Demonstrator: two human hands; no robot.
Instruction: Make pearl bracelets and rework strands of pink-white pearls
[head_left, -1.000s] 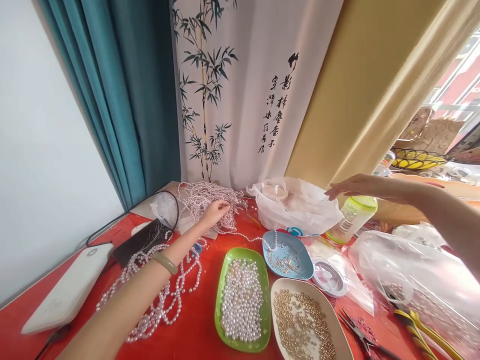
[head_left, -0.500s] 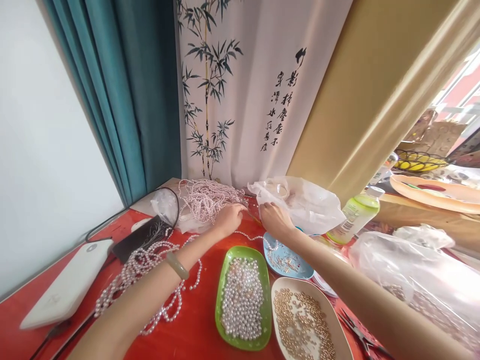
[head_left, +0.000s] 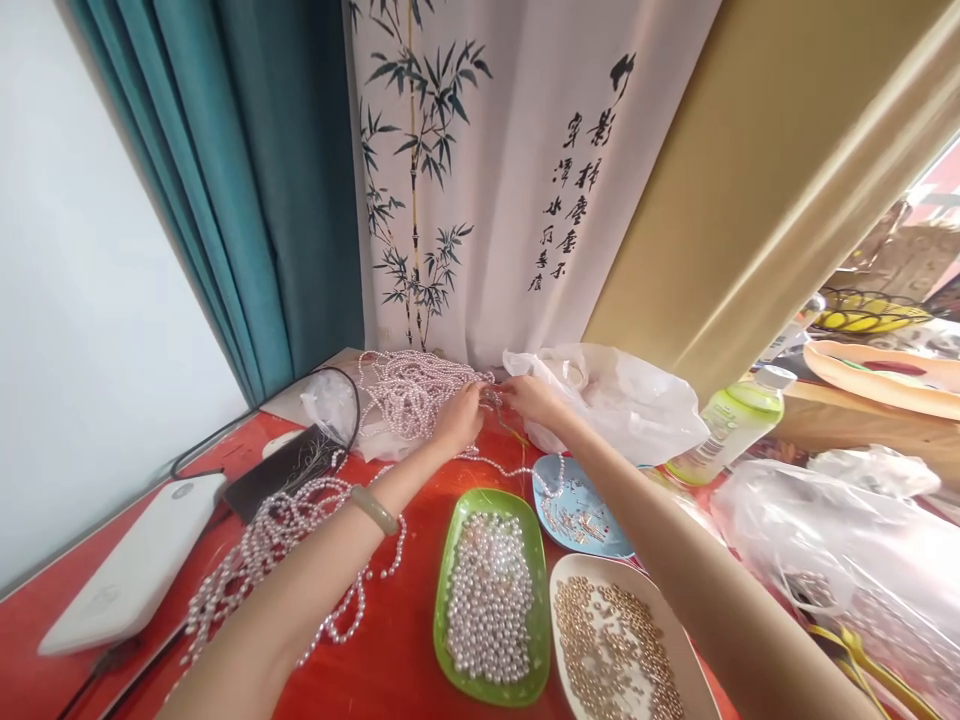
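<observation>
My left hand point(head_left: 460, 418), a stone bangle point(head_left: 374, 509) on its wrist, is closed beside a heap of pink pearl strands point(head_left: 416, 390). Fingertip to fingertip with it, my right hand point(head_left: 534, 402) is also closed. A small silvery bit point(head_left: 491, 397) shows between their fingers, too small to name. Under the hands, a thin pearl strand point(head_left: 499, 466) runs rightward to a blue tray point(head_left: 551, 467) of small metal pieces. Nearer me stand a green tray point(head_left: 439, 600) of loose pearls and a cream tray point(head_left: 559, 567) of gold beads.
More pearl strands point(head_left: 259, 540) lie at left, by a black phone-like slab point(head_left: 274, 470) and a white power bank point(head_left: 131, 565). Plastic bags point(head_left: 637, 400) and a green-labelled bottle point(head_left: 739, 420) stand at right. Yellow-handled pliers point(head_left: 855, 655) lie front right. Curtains hang behind.
My hands have come together from slightly apart, the right one moving left and both rising a little. The view has shifted, bringing the yellow handles into sight at right.
</observation>
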